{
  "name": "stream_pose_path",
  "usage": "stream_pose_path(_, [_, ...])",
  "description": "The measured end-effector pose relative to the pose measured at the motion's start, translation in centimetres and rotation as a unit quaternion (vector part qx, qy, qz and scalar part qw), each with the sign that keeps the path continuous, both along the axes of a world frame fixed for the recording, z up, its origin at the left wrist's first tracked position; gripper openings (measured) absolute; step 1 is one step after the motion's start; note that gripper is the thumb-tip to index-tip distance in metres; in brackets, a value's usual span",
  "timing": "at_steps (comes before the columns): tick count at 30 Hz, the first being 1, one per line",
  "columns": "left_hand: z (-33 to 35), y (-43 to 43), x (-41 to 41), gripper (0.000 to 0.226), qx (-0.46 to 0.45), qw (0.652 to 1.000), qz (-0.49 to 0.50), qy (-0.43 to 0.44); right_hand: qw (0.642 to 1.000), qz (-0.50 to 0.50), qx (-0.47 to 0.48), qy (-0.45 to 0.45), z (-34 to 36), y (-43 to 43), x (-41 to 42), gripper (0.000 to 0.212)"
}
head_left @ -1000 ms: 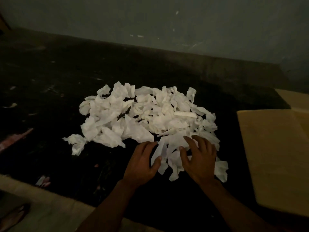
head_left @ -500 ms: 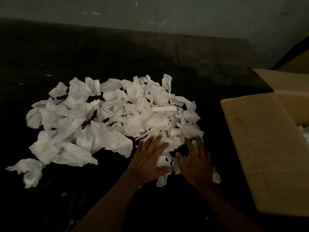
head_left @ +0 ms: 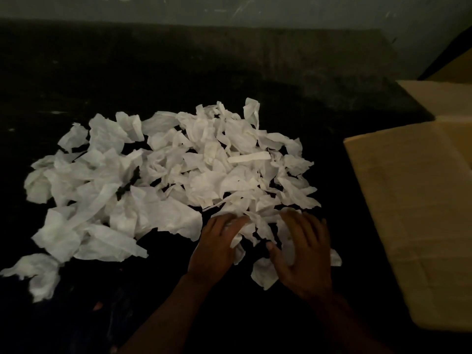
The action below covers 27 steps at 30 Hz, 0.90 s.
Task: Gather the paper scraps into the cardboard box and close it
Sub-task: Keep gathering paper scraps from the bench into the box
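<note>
Nearest, the left hand (head_left: 217, 245) has its fingers curled into the near edge of the paper scraps (head_left: 163, 180), bunching a few in its grasp; just right of it, the right hand (head_left: 305, 254) lies spread over more scraps, gripping nothing, though blurred; the pile sprawls across the dark surface (head_left: 255, 80); at right, apart from it, the cardboard box (head_left: 413, 213) lies with its flaps open; a pale wall (head_left: 229, 8) stands beyond.
</note>
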State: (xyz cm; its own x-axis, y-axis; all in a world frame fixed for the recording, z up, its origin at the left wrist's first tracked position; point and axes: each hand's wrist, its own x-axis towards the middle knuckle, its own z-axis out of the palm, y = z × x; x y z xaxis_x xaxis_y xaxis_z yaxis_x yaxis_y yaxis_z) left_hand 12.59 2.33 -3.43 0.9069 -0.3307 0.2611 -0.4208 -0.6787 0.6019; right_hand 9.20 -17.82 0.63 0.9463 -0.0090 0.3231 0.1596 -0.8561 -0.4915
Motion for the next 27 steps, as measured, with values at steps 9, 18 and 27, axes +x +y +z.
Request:
stream_pose_path(9, [-0.1,0.3,-0.1,0.033,-0.012,1.000,0.010,0.004,0.990,0.052,-0.095,0.087,-2.3,0.5,-1.6,0.103])
stream_pose_path(18, [-0.1,0.5,0.0,0.036,-0.053,0.998,0.040,0.010,0.987,0.085,-0.133,0.019,-5.0,0.9,1.9,0.062])
stream_pose_path(27, [0.1,-0.5,0.1,0.028,-0.060,0.993,0.093,-0.047,0.991,0.128,-0.006,-0.030,-5.0,1.2,4.4,0.021])
